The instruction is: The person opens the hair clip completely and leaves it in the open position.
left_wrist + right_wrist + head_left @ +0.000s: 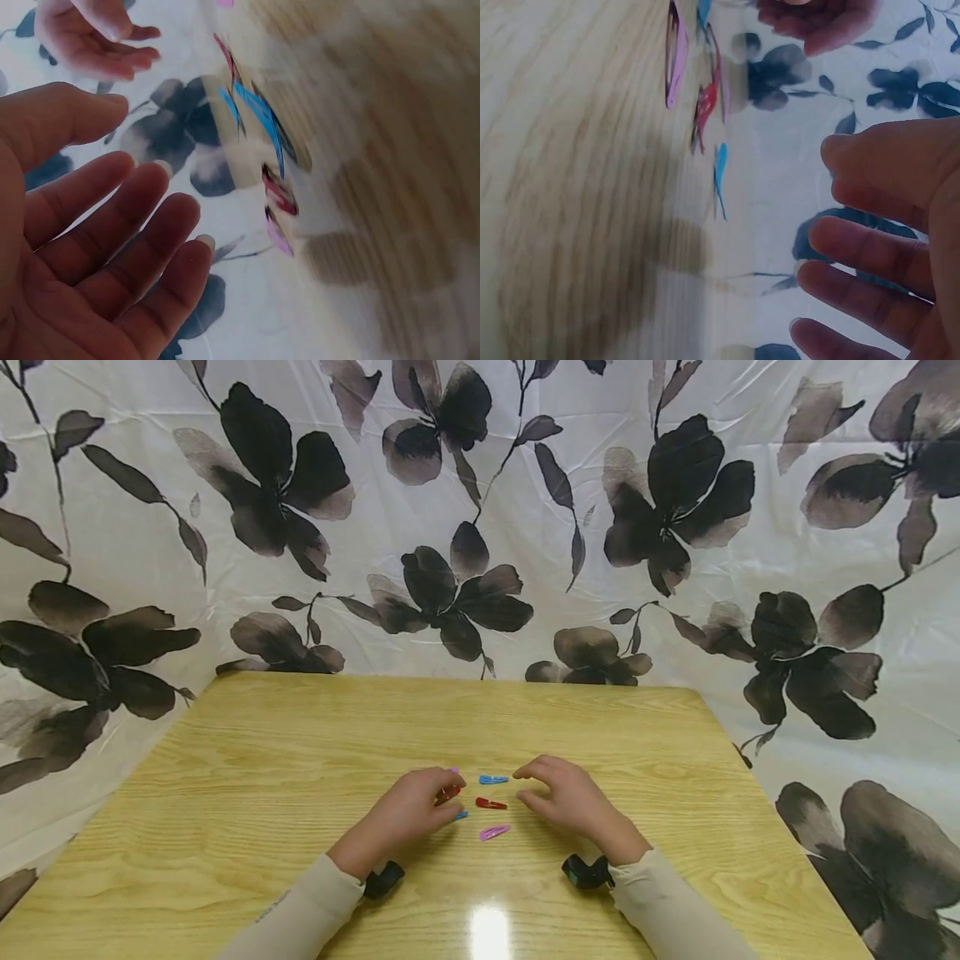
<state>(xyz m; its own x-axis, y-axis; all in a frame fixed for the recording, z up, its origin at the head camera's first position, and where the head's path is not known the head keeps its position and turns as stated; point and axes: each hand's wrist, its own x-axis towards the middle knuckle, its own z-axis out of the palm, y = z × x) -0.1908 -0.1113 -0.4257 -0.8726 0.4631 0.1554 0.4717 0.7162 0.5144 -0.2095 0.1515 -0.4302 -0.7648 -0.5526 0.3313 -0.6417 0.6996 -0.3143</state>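
Several small snap hair clips lie on the wooden table in two loose columns. On the right are a blue clip (493, 779), a red clip (491, 803) and a pink clip (495, 832). My left hand (399, 808) hovers over the left column, partly hiding another red clip (447, 794), a second blue clip (461, 815) and a second pink clip (453, 770). In the left wrist view its fingers are relaxed and hold nothing. Just right of the blue clip, my right hand (573, 797) hangs with loosely bent fingers, apart from the clips and holding nothing.
The yellow wood-grain table (337, 727) extends around both hands. Behind it hangs a white cloth (555, 552) printed with dark flowers. A black wrist camera (384, 880) sits on the left wrist, another black camera (587, 872) on the right.
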